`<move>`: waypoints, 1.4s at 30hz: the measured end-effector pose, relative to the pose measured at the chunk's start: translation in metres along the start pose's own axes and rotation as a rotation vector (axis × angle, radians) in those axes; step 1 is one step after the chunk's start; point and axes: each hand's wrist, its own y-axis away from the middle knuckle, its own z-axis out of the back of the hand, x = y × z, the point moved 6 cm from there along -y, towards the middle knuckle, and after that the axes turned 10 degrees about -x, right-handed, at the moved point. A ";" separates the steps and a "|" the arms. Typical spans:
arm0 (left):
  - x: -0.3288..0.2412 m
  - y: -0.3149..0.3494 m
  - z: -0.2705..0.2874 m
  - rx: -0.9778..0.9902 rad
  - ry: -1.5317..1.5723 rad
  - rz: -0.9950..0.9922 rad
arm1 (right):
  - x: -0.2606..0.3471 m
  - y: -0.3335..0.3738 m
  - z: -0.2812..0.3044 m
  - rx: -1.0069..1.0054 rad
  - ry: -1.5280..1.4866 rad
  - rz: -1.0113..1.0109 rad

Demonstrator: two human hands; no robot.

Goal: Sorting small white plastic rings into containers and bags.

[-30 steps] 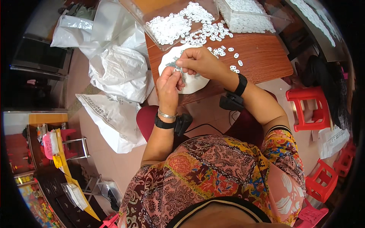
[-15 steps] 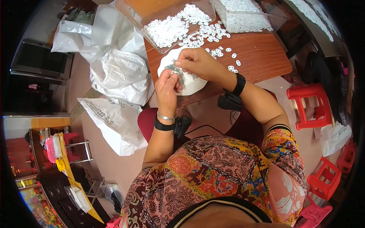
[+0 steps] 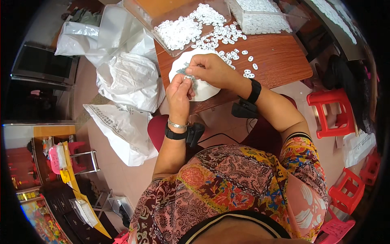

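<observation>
Over a white round dish (image 3: 209, 92) at the near edge of the table, my two hands meet with their fingertips nearly touching. My left hand (image 3: 179, 90) pinches a small white plastic piece (image 3: 188, 77) between thumb and forefinger. Close above it, my right hand (image 3: 207, 68) is closed in a pinch, and what its fingertips hold is too small to make out. Small grey-green pieces (image 3: 183, 70) lie in the dish beneath the fingers. Just beyond the dish, white oval pieces with two holes (image 3: 221, 34) are strewn over the table.
A clear tray (image 3: 172, 52) heaped with white pieces and a fuller clear bin (image 3: 264, 22) stand at the back of the wooden table (image 3: 280, 61). White sacks (image 3: 128, 81) crowd its left side. A red stool (image 3: 331, 113) stands to the right.
My right hand has shifted very slightly, down and toward me. My left hand stays in place with its pinch kept.
</observation>
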 end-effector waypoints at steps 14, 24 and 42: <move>-0.001 0.001 -0.001 0.041 -0.112 -0.044 | 0.000 0.002 -0.002 0.045 0.053 0.029; 0.001 0.002 -0.001 0.006 -0.082 -0.003 | -0.006 0.001 -0.003 0.068 0.030 -0.030; 0.002 0.002 0.000 0.018 -0.177 -0.037 | -0.006 0.003 -0.003 0.102 0.124 0.034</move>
